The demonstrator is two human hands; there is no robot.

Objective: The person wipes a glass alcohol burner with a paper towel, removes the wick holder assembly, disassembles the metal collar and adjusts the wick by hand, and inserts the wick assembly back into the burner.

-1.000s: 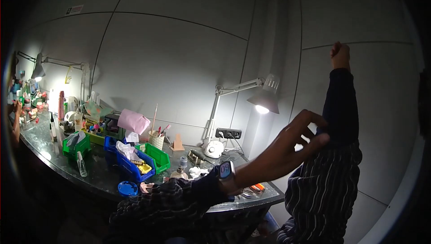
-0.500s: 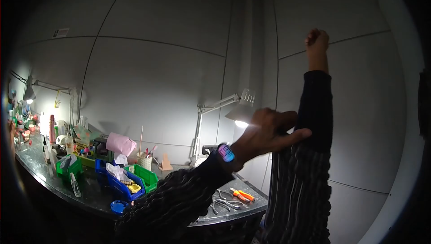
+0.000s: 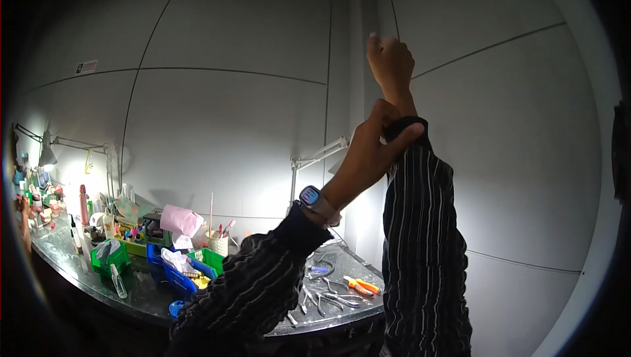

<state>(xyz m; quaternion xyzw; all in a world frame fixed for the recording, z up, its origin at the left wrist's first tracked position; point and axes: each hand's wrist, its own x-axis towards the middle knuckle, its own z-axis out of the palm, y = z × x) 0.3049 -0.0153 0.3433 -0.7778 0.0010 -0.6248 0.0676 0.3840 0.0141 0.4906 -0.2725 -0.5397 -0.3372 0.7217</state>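
Note:
My left hand (image 3: 378, 143), with a watch (image 3: 310, 195) on its wrist, grips the dark cuff (image 3: 406, 128) of my right sleeve between thumb and fingers. My right arm is raised, and the striped sleeve (image 3: 420, 225) covers it up to near the wrist. Above the cuff, my right hand (image 3: 392, 61) is closed in a fist with nothing visible in it. Both hands are in the air in front of the grey wall.
On the dark workbench (image 3: 355, 266) lie orange-handled pliers (image 3: 361, 286) and several metal pliers (image 3: 328, 299). Farther left are a blue bin (image 3: 181, 281), green bins (image 3: 110, 256), a pink cloth (image 3: 181, 219) and a lamp arm (image 3: 321, 153). A person's hand (image 3: 25, 209) shows at the left edge.
My left hand has moved up from the right forearm to the cuff near the wrist. The striped sleeve now covers the dark forearm part. The right arm has shifted left in view.

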